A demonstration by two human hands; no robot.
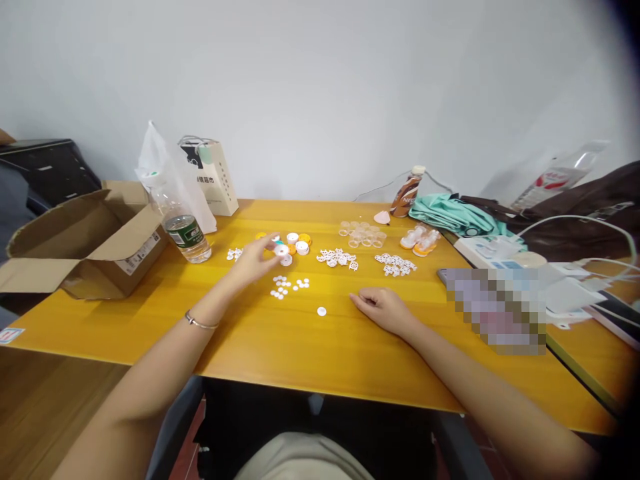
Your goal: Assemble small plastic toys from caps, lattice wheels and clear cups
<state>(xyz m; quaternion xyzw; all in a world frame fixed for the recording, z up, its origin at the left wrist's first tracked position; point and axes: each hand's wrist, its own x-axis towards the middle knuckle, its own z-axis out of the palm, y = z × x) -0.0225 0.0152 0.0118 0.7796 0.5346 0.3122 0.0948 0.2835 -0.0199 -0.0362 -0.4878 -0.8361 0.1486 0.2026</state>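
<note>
My left hand (256, 260) reaches over the group of small round parts, thumb and fingers closed on a white round cap (281, 251). Beside it sit other white caps (302, 248) and orange ones (305, 239), and a bit of teal shows at the fingertips. Below that hand lie several small white discs (280, 287). My right hand (383, 308) rests on the table with its fingers curled in, and nothing shows in them. A single white disc (321, 311) lies on the wood to the left of it.
White openwork pieces (337, 257), more of them (396, 264) and clear rings (363, 233) lie in groups. An open cardboard box (90, 247) and a water bottle (185, 233) stand left. A drink bottle (407, 193), teal cloth (455, 213), power strip (480, 253) and blurred phone-like object (493, 310) lie right.
</note>
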